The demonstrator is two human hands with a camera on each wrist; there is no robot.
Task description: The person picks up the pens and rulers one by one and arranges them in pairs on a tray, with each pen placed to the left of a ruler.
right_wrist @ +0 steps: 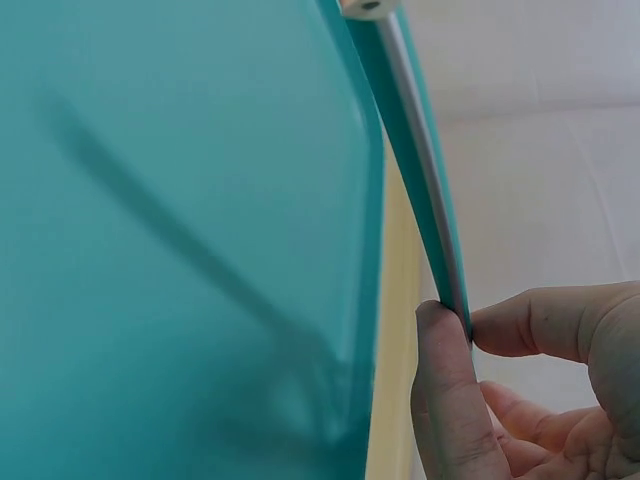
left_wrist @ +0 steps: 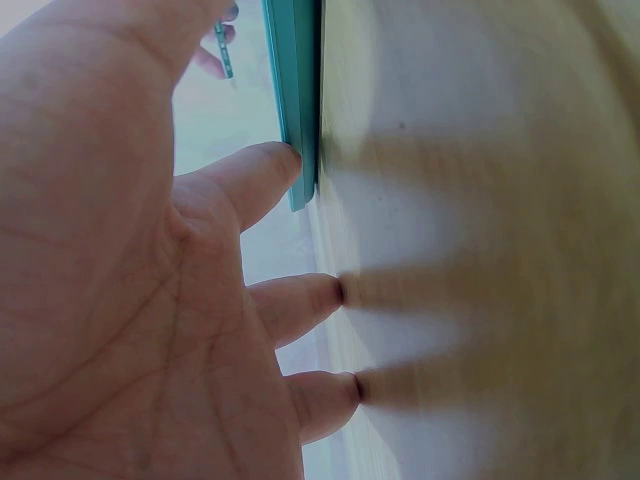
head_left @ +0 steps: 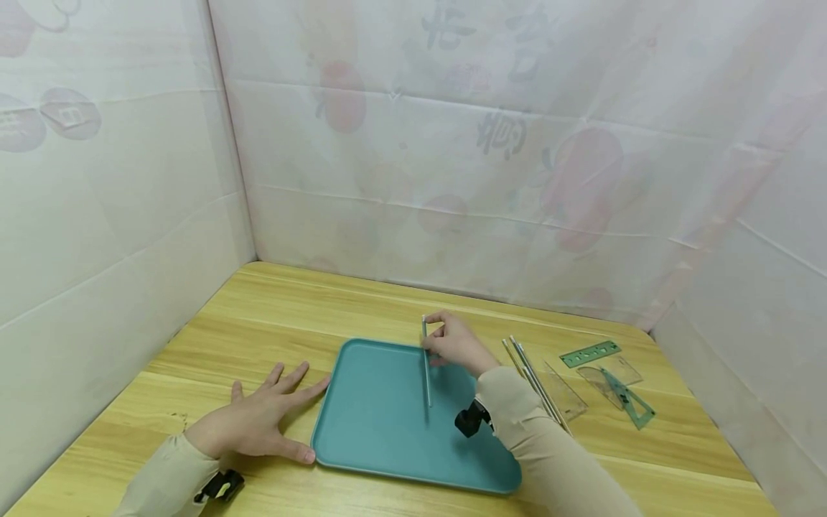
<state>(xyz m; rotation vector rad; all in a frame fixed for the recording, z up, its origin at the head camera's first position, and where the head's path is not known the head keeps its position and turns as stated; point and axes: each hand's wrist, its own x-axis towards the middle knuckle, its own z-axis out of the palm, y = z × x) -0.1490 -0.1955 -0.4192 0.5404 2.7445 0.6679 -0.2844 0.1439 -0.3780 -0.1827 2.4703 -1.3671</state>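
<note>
My right hand point(head_left: 457, 343) pinches a slim teal-and-silver pencil point(head_left: 426, 373) between thumb and fingers. It is held over the far part of a teal tray point(head_left: 388, 438). In the right wrist view the pencil point(right_wrist: 415, 130) shows its flat, unsharpened end with a dark lead core, and a shadow falls on the tray. My left hand point(head_left: 268, 416) is spread at the tray's left side, thumb at the near-left corner and another finger at the left rim. In the left wrist view, fingertips of the left hand point(left_wrist: 150, 270) touch the tray rim point(left_wrist: 300, 120) and the table.
Right of the tray lie several more pencils point(head_left: 533, 380), partly behind the right forearm. Beyond them are a clear set square point(head_left: 565, 395), a green stencil ruler point(head_left: 589, 354), a green triangle point(head_left: 636, 409) and a clear protractor point(head_left: 597, 384). White cloth walls point(head_left: 400, 179) surround the wooden table point(head_left: 284, 301).
</note>
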